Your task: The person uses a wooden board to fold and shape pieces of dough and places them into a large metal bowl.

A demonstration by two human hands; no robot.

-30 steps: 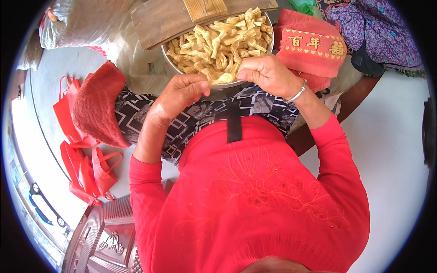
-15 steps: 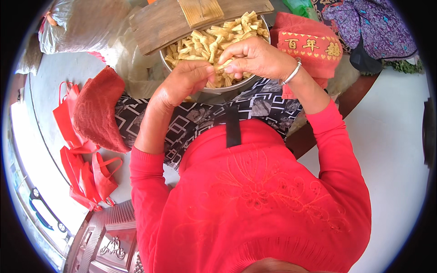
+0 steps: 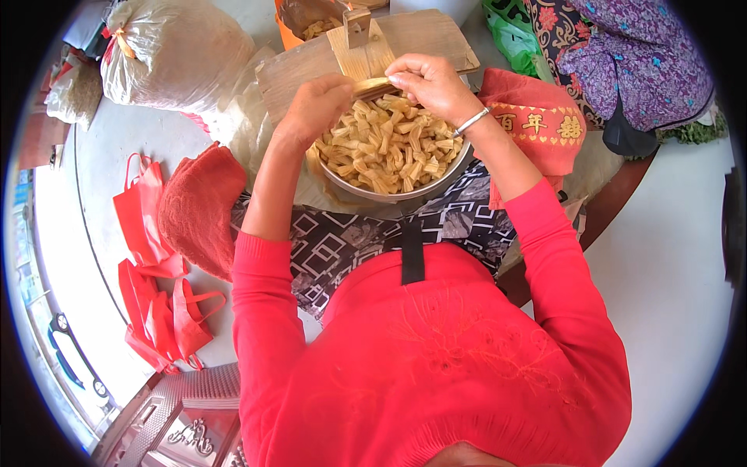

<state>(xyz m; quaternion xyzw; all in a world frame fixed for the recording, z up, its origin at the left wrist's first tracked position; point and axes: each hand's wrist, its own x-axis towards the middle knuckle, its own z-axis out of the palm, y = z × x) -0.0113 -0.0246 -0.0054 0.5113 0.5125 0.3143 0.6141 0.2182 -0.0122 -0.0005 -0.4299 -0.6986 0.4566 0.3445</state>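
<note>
A yellowish flat strip (image 3: 371,84) is stretched between my hands, over the far edge of a metal bowl (image 3: 451,180) in front of my lap. My left hand (image 3: 315,107) is closed on the strip's left end, its fingertips partly hidden. Thumb and fingers of my right hand (image 3: 433,87), with a silver bangle at the wrist, pinch the other end. Many knotted tan strips (image 3: 393,148) fill the bowl. Just beyond my hands, a wooden board (image 3: 440,48) lies across the bowl's far side, with a smaller wooden piece and an upright block (image 3: 357,28) on it.
Behind the board stands an orange container (image 3: 285,15) with more strips in it. Red towels (image 3: 198,206) lie over both knees. A full plastic sack (image 3: 179,54) sits far left, red bags (image 3: 159,311) nearer on the floor. Purple patterned cloth (image 3: 634,62) lies far right.
Both hands have moved away from over the bowl's middle toward the board and farther apart. The strip now stretches between them, and more of the bowl shows as the view shifted.
</note>
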